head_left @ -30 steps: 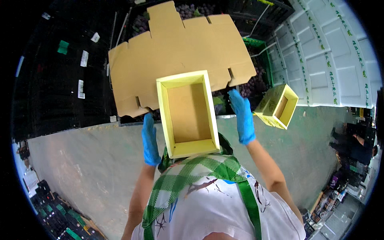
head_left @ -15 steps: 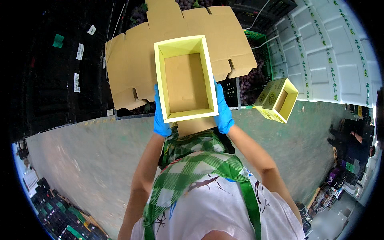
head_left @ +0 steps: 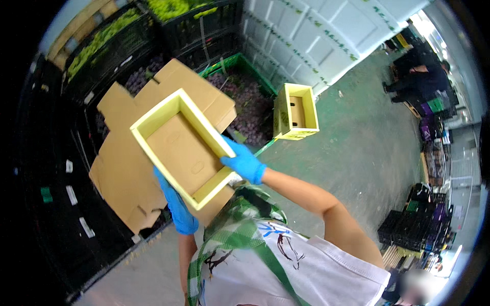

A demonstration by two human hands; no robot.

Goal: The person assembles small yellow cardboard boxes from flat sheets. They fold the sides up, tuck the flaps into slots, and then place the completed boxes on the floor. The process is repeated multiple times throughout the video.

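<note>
Both my hands wear blue gloves and carry an open cardboard box [head_left: 178, 145] with pale yellow walls and a plain brown bottom. It is tilted, with nothing inside. My right hand [head_left: 244, 160] is closed over its right side wall near the near corner, thumb over the rim. My left hand [head_left: 177, 204] supports the left side, its fingers partly hidden by the wall. Beneath the box spreads a flat, unfolded brown cardboard sheet [head_left: 122, 163], resting over crates of dark grapes.
A second yellow box [head_left: 301, 109] stands to the right, beside a green crate [head_left: 265, 81] of purple grapes [head_left: 250, 109]. Green grapes [head_left: 168, 7] fill black crates behind. White stacked boxes [head_left: 301, 35] form a wall. A person [head_left: 421, 76] bends at far right near crates.
My view has turned to the right. The box has become tilted and rotated in my hands, and my right hand now shows over its rim.
</note>
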